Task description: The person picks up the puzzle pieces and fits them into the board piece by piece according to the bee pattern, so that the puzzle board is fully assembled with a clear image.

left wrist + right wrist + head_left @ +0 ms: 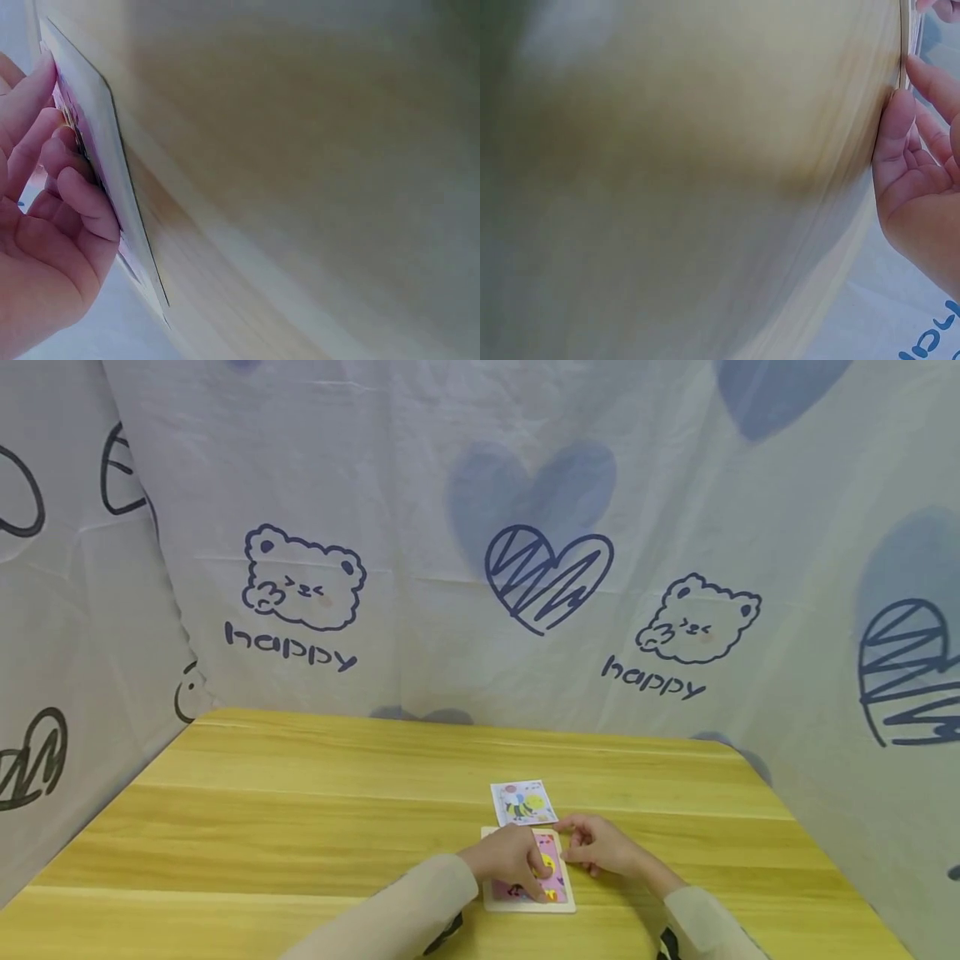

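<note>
A small rectangular picture board [568, 897] with a cream border and a pink cartoon picture lies flat on the wooden table. My left hand [510, 858] reaches over it from the left, covering much of its left half. In the left wrist view, fingertips [46, 69] touch the pink picture while the other fingers rest loosely bent against the board. At the board's right edge is my right hand [603, 846], its thumb against the border and its index finger near the top right corner. Just beyond the board lies a square card [525, 802] with a bee on it.
The yellow wood-grain table [285, 810] extends on both sides of the board. A pale cloth [420, 635] printed with hearts, bears and the word "happy" hangs behind the table and along its sides.
</note>
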Available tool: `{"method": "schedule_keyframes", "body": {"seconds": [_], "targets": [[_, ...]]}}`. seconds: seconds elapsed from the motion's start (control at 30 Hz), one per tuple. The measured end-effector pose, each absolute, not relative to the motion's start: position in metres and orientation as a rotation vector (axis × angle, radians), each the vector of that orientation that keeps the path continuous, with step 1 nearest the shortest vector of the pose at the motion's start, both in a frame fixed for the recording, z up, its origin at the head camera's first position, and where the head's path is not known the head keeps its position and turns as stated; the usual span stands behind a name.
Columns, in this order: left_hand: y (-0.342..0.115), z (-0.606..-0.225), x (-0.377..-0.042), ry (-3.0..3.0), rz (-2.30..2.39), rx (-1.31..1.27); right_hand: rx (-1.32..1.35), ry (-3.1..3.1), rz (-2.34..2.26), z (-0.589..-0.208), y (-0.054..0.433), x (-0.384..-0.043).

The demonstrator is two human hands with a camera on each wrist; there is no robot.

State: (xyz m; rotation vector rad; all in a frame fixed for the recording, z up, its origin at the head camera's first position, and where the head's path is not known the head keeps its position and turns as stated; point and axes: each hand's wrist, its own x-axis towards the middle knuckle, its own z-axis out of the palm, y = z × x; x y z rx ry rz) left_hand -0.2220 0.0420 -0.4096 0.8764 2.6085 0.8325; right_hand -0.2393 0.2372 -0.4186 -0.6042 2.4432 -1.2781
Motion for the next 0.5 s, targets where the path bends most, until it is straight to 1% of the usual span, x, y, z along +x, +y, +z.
{"method": "schedule_keyframes", "body": {"seconds": [0.23,0.4,0.5], "targets": [[0.044,-0.409,-0.222,2.576,0.859,0.825,-0.582,2.408,-1.327,-0.42,0.239,-0.239],[0.042,-0.404,-0.225,2.579,0.742,0.927,-0.534,2.332,-1.448,-0.425,0.246,-0.24],[0.033,-0.399,-0.23,2.582,0.724,0.969,-0.533,2.345,-1.476,-0.419,0.248,-0.237]]}}
